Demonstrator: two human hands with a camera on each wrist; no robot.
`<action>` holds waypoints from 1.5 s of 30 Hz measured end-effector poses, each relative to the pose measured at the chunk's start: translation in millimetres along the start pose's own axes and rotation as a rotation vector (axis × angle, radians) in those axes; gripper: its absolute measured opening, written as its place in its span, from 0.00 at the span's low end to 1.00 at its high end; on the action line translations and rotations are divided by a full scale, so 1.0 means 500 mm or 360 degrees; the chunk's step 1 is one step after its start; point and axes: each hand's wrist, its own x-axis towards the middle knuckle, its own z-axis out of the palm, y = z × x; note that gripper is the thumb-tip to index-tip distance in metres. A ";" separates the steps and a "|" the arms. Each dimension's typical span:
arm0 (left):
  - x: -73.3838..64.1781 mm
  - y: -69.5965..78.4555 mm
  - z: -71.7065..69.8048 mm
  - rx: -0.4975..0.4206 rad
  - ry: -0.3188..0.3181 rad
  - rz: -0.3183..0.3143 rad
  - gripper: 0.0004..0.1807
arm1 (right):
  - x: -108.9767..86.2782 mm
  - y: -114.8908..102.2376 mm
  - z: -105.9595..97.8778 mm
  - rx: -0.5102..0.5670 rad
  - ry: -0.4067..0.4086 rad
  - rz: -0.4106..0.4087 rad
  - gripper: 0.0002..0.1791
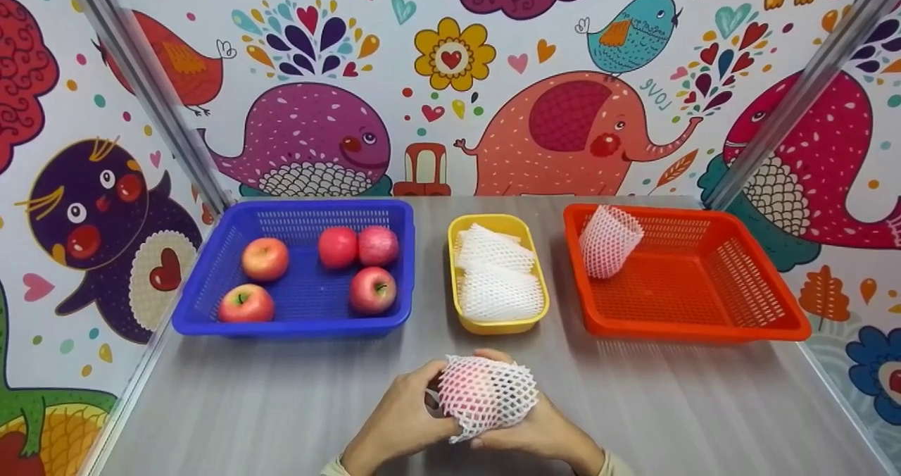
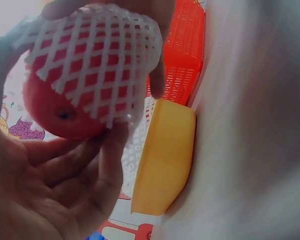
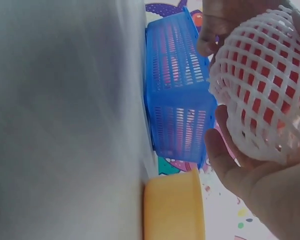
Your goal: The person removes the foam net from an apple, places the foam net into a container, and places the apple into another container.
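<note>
Near the table's front, both hands hold a red apple (image 2: 55, 112) partly covered by a white foam net sleeve (image 1: 489, 395). The left hand (image 1: 405, 416) grips the apple from the left, its fingers curled under the bare end in the left wrist view. From the other side, the right hand (image 1: 538, 427) holds the netted end, fingers and thumb round the mesh (image 3: 262, 90). One bare end of the apple, with its small dark hollow, pokes out of the net toward the left palm.
At the back left, a blue basket (image 1: 281, 329) holds several bare apples (image 1: 246, 303). A yellow basket (image 1: 500, 327) with white foam nets (image 1: 501, 293) stands in the middle. In the red basket (image 1: 697, 332) on the right, one netted item (image 1: 609, 242) leans in the left corner.
</note>
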 end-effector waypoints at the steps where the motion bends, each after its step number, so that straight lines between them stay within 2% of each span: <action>1: -0.001 -0.001 -0.002 -0.0002 0.0006 -0.0010 0.33 | -0.001 -0.003 -0.004 -0.0032 0.0007 0.0018 0.59; 4: -0.005 -0.004 -0.008 -0.0026 0.0016 -0.0040 0.34 | -0.006 -0.008 -0.018 -0.0197 0.0034 -0.0002 0.58; 6: -0.008 -0.006 -0.013 -0.0033 0.0022 -0.0053 0.34 | -0.010 -0.014 -0.027 -0.0304 0.0081 -0.0031 0.54; 12: -0.016 -0.011 -0.023 -0.0028 0.0025 -0.0068 0.34 | -0.015 -0.031 -0.046 -0.0440 0.0210 -0.0122 0.25; 14: -0.018 -0.011 -0.024 -0.0010 0.0025 -0.0072 0.35 | -0.014 -0.033 -0.049 -0.0476 0.0214 -0.0164 0.19; 19: -0.020 -0.011 -0.027 -0.0014 0.0008 -0.0095 0.35 | -0.009 -0.036 -0.056 -0.0504 0.0225 -0.0196 0.16; 24: -0.024 -0.012 -0.040 -0.0040 0.0025 -0.0116 0.36 | -0.002 -0.049 -0.069 -0.0457 0.0264 -0.0168 0.14; 29: -0.030 -0.017 -0.049 -0.0040 0.0070 -0.0126 0.35 | 0.017 -0.062 -0.099 -0.0428 0.0367 -0.0214 0.15; 33: -0.037 -0.021 -0.054 0.0000 0.0090 -0.0150 0.34 | 0.047 -0.074 -0.140 -0.0479 0.0466 -0.0282 0.15; 38: -0.045 -0.020 -0.057 0.0045 0.0099 -0.0165 0.34 | 0.122 -0.101 -0.202 -0.0649 0.0662 -0.0348 0.12; 41: -0.047 -0.018 -0.057 0.0053 0.0098 -0.0159 0.35 | 0.172 -0.111 -0.235 -0.0868 0.0770 -0.0372 0.10; 45: -0.047 -0.018 -0.057 0.0048 0.0085 -0.0172 0.35 | 0.235 -0.108 -0.269 -0.1308 0.0840 -0.0382 0.10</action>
